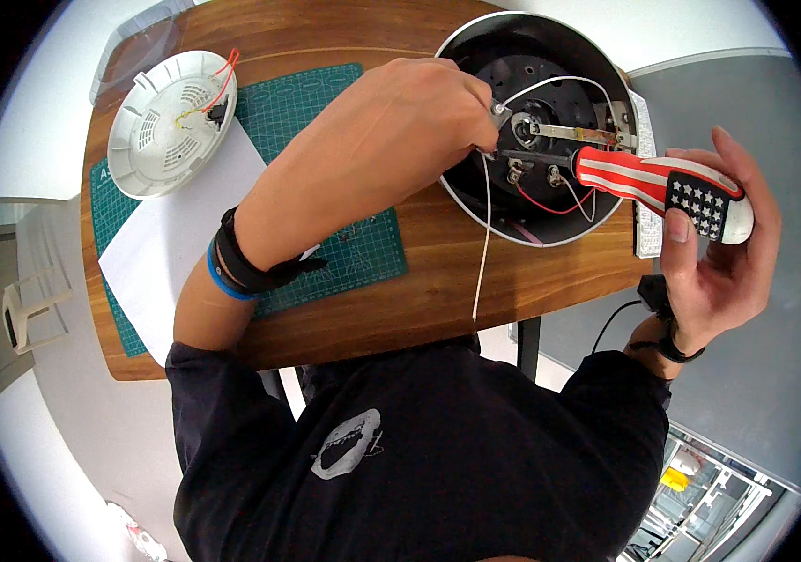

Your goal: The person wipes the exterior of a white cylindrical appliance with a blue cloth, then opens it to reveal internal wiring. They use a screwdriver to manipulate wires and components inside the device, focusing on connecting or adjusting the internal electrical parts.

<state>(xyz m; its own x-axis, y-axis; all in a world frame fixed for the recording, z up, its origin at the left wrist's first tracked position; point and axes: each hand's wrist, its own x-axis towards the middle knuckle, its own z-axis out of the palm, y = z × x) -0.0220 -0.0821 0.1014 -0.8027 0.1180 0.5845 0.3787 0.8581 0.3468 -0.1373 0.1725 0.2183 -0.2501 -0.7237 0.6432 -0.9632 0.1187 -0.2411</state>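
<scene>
A round appliance housing [450, 184] with a pale rim and dark inside lies open on the table, showing wires and metal terminals. My right hand [721, 248] holds a screwdriver [639, 183] by the butt of its red and white striped handle, which has white stars on black. The shaft points left into the housing, its tip close to my left fingers. My left hand [443, 103] reaches over the rim with fingers pinched beside a small metal bracket [501, 114]; what they grip is hidden. A white wire [485, 248] hangs from below those fingers over the rim.
A white vented plastic cover [143, 126] with red and yellow wires sits at the table's left. Under it are white paper [171, 244] and a green cutting mat [363, 253]. A white strip-shaped object [646, 229] stands at the wooden table's [344, 332] right edge.
</scene>
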